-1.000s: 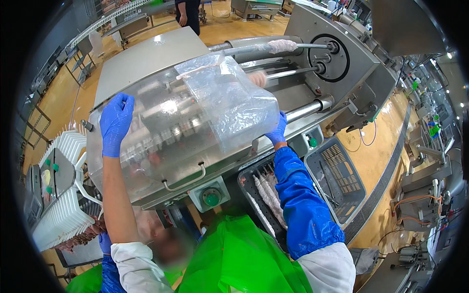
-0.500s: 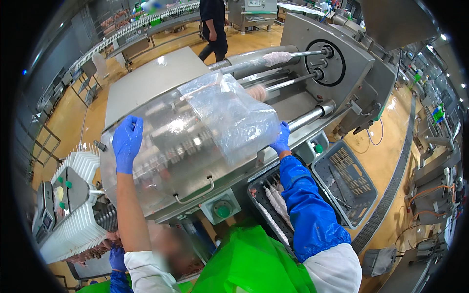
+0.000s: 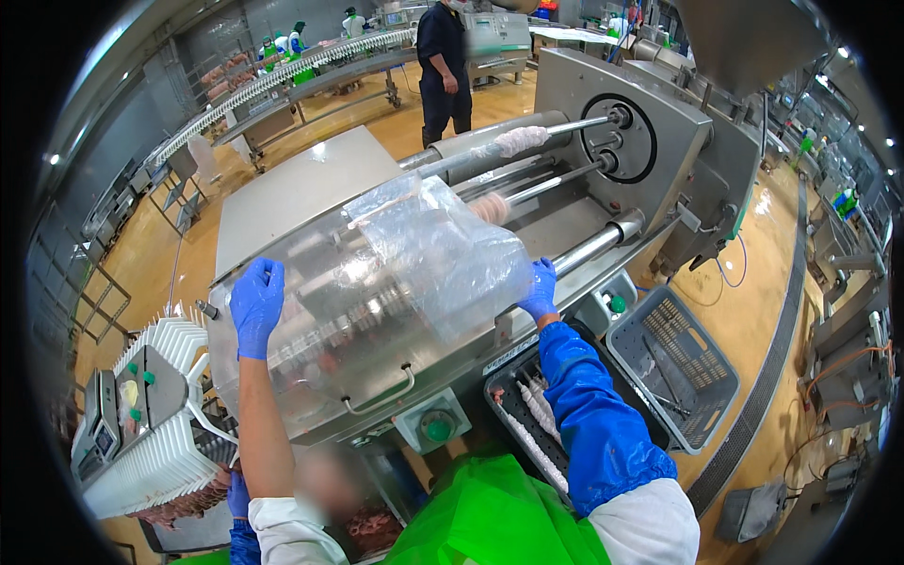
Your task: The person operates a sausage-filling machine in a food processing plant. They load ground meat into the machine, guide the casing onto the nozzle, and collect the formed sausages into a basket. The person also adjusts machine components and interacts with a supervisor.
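Note:
My left hand (image 3: 256, 309), in a blue glove, lies against the left part of a clear plastic cover (image 3: 330, 325) with its fingers curled; whatever they hold is hidden. At the cover's right end, my right hand (image 3: 540, 290) has its fingers closed round the edge. A crumpled clear plastic sheet (image 3: 452, 254) lies over the cover beside it. Beneath the cover sit pale pleated pieces, blurred through the plastic. To the right, a pale shirred casing (image 3: 490, 207) sits on a steel rod, and another pale casing (image 3: 523, 141) is on the rod behind.
A black crate (image 3: 513, 414) with pale casings stands below my right forearm, next to a grey crate (image 3: 673, 367). At lower left are a white-finned conveyor (image 3: 141, 461) and a co-worker's gloved hand (image 3: 238, 494). A person in dark clothes (image 3: 443, 80) stands beyond the machine.
My view has shifted slightly, so the machine sits a little lower. Both hands stay at the same places on the cover. The person in dark clothes has gone from striding to standing.

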The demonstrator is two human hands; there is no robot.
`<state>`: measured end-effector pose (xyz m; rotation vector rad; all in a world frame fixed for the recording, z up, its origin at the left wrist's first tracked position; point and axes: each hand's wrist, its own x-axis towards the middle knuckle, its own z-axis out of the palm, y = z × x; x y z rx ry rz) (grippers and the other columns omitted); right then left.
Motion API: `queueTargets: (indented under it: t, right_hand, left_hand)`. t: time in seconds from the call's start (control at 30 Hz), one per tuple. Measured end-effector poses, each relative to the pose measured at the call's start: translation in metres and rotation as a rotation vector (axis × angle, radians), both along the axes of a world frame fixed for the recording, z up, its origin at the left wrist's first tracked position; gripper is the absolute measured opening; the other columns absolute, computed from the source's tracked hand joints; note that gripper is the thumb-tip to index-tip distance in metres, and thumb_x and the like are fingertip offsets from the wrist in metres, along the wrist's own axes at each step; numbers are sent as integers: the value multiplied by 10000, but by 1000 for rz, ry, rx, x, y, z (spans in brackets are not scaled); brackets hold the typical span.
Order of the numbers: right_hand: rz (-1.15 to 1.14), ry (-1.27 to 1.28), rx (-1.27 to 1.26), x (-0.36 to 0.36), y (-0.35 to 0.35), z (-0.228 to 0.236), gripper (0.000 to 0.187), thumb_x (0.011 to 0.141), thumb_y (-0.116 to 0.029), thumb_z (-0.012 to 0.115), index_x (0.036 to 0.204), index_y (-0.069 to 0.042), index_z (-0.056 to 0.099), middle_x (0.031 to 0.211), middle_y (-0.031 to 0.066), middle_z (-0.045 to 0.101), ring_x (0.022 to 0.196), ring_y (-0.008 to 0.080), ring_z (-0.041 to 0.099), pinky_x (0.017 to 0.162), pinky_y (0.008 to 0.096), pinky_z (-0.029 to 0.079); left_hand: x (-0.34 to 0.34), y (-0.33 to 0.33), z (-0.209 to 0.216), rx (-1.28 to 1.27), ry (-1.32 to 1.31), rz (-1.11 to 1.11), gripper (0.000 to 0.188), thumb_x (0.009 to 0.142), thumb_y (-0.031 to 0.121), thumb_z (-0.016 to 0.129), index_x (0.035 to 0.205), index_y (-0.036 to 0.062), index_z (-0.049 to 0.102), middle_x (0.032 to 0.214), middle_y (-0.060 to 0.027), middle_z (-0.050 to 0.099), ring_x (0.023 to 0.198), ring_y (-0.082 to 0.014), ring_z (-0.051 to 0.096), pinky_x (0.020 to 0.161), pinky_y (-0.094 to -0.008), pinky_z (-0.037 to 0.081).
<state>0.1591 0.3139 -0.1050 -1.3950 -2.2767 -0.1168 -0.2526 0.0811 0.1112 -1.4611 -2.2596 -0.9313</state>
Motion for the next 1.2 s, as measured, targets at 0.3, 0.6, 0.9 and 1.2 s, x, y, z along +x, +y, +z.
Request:
queueTargets:
  t: [0.3,0.6,0.9,1.2]
  right_hand:
    - [10,23,47,7,6,-7,171,690,-325,661,813,-212,701,796,37,674,788,248,626,943,456,369]
    - [16,43,184,9,8,-12,158,658,-353,683,760,-234,706,741,35,668,778,239,637,936,431,368]
    - [93,254,254,12,8,-31,172,645,-345,694,745,-204,698,700,51,657,759,247,639,920,426,379]
    - [-5,115,131,24,33,-39,169,646,-346,688,756,-217,697,750,39,665,803,238,636,924,425,377]
  left_hand:
    - [11,4,6,-25,-46,6,271,888,335,585,847,74,640,725,-158,642,677,-337,634,618,-433,467]
    - [1,5,-2,27,-53,-16,279,885,354,580,848,87,653,721,-141,657,691,-341,643,634,-442,480]
    - [4,2,-3,-13,-81,-26,274,889,363,579,853,102,658,723,-131,661,682,-326,649,628,-433,483]
    - [12,14,8,-36,-119,-19,286,892,374,566,862,105,657,734,-129,661,704,-329,649,643,-435,482]
